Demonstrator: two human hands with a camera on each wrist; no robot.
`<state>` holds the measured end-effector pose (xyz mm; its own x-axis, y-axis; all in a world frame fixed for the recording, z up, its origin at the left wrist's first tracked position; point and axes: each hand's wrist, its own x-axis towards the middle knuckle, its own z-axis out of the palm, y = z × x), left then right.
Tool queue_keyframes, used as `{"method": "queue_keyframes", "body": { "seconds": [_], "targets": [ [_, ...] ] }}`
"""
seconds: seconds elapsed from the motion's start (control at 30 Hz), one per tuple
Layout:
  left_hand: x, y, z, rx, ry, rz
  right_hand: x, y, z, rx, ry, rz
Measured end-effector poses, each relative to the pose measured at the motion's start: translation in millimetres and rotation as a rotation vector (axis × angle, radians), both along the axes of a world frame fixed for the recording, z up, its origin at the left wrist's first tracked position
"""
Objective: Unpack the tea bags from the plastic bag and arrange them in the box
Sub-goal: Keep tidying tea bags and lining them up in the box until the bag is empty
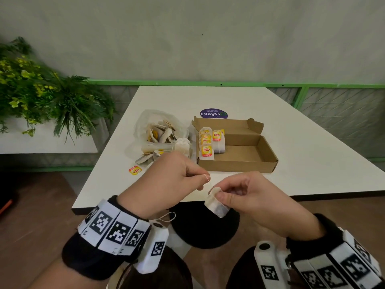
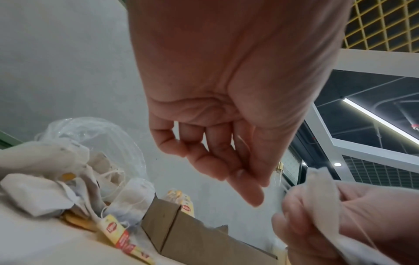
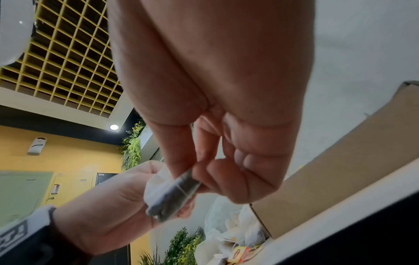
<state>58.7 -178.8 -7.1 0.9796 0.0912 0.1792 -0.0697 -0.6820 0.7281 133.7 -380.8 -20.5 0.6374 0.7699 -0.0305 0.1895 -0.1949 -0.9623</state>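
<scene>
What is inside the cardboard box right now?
In the cardboard box, tea bags with yellow tags sit in two rows at its left end; the rest of the floor is bare. Overlap hides the exact count.

"ClayGo" reads on the round purple sticker (image 1: 213, 114) on the bench (image 1: 302, 151). "Lipton" reads on the yellow tea bag tags (image 1: 206, 151) in the box (image 1: 245, 163). Smaller print is too blurred.

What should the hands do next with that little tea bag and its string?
Probably wind the loose string around the tea bag before carrying it to the box. The right hand pinches the bag near the table edge, the left hand pinches its string, and the bags already in the box sit in neat rows at its left end.
</scene>
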Motion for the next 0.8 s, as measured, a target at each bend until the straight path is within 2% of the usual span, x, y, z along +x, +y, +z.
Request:
{"method": "queue_keyframes", "body": {
  "seconds": [0.1,0.23,0.33,0.43,0.5,0.6,0.7,0.8],
  "targets": [
    [0.5,3.1,-2.6,0.023,-0.013,-0.007,1.7,-0.1,-5.3,-0.003,0.065,-0.008],
    [1.8,9.3,-14.3,0.045,-0.126,0.033,13.2,0.4,-3.4,0.001,0.114,-0.132],
    [8.4,22.8,-32.3,0.053,-0.305,0.129,41.7,8.8,13.1,0.126,0.171,-0.294],
    [12.6,43.8,-57.4,0.169,-0.421,0.272,88.3,22.1,31.0,0.147,0.240,-0.469],
    [12.7,54.2,-71.9,0.227,-0.457,0.350,113.9,33.0,33.9,0.079,0.252,-0.542],
    [12.7,60.4,-80.8,0.235,-0.498,0.430,136.1,50.9,24.1,-0.141,0.212,-0.542],
    [13.8,60.6,-84.2,0.271,-0.516,0.439,146.0,63.9,11.1,-0.345,0.149,-0.490],
    [14.8,58.4,-87.3,0.337,-0.497,0.406,150.8,70.8,5.0,-0.439,0.125,-0.481]
  ]
}}
